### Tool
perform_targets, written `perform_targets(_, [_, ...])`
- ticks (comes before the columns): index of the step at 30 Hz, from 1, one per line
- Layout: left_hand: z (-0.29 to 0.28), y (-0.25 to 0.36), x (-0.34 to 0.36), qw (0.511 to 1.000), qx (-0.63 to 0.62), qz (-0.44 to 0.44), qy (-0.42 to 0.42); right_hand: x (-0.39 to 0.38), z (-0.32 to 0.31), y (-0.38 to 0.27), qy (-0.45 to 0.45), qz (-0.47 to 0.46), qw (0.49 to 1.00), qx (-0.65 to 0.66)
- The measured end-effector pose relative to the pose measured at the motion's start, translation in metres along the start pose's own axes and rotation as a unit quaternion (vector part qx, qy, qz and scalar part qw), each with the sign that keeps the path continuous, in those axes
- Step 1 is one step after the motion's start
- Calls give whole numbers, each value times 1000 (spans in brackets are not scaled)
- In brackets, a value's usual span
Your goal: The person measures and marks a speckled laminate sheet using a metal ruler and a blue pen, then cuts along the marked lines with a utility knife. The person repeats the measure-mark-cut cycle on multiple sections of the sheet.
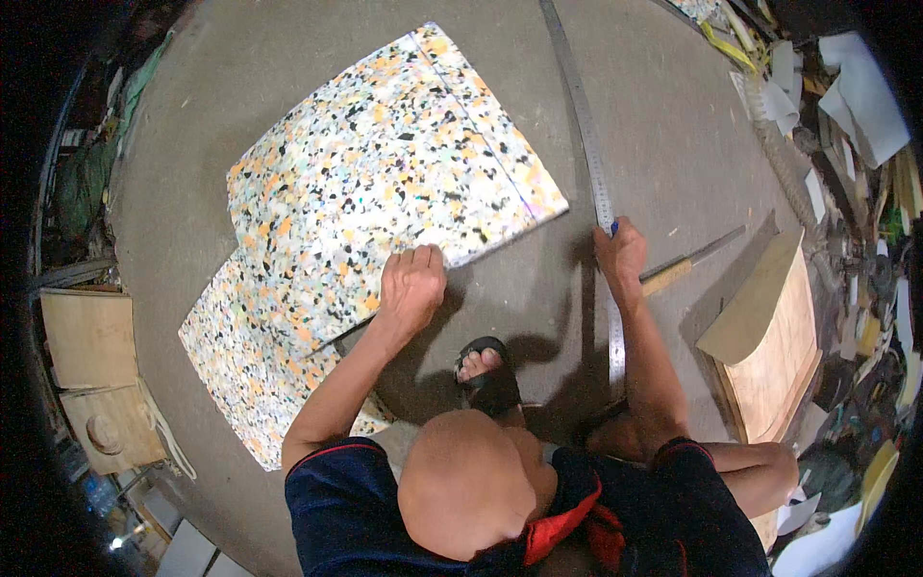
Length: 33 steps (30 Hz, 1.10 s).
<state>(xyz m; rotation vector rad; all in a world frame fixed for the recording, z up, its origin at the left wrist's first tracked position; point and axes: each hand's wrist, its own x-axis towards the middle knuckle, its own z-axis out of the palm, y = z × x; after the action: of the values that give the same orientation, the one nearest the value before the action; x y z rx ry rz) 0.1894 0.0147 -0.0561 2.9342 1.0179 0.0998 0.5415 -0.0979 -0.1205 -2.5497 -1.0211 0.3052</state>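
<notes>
A speckled foam sheet (365,144) in white, orange and black lies tilted in front of me, its near edge lifted off the floor. A dark line runs along its right side. My left hand (413,284) is closed over that near edge. Beneath it, at the lower left, another speckled foam piece (245,385) shows in part. To the right, my right hand (620,252) is closed around a long metal ruler (588,144), which stretches far ahead and back toward me. A small blue item (613,229), perhaps a pen, pokes out by the fingers.
Right of my right hand lies a thin dark blade with a tan handle (667,278). Farther right leans a wooden panel with a curved sheet (769,346), before heaped scraps (860,288). Wooden boxes (91,337) stand at the left. My sandalled foot (481,365) is between my arms.
</notes>
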Motion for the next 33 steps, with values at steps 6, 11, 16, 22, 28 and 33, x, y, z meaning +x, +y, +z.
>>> perform_targets(6, [-37,-31,20,987,-126,-70,-74,92,7,-111,140,-133,978,85])
perform_targets(11, [-32,-13,77,451,-795,-404,50,84,-82,-157,36,-124,935,332])
perform_targets(16, [-45,-32,95,273,-924,-231,131,46,-115,-211,-131,-102,825,540])
perform_targets(22, [-93,-28,110,409,-893,-178,65,29,-115,-242,-170,-145,797,560])
perform_targets(28, [-99,-16,115,479,-858,-180,37,36,-111,-236,-203,-179,803,530])
perform_targets(33, [-95,-12,114,500,-850,-165,12,32,-103,-232,-226,-157,810,519])
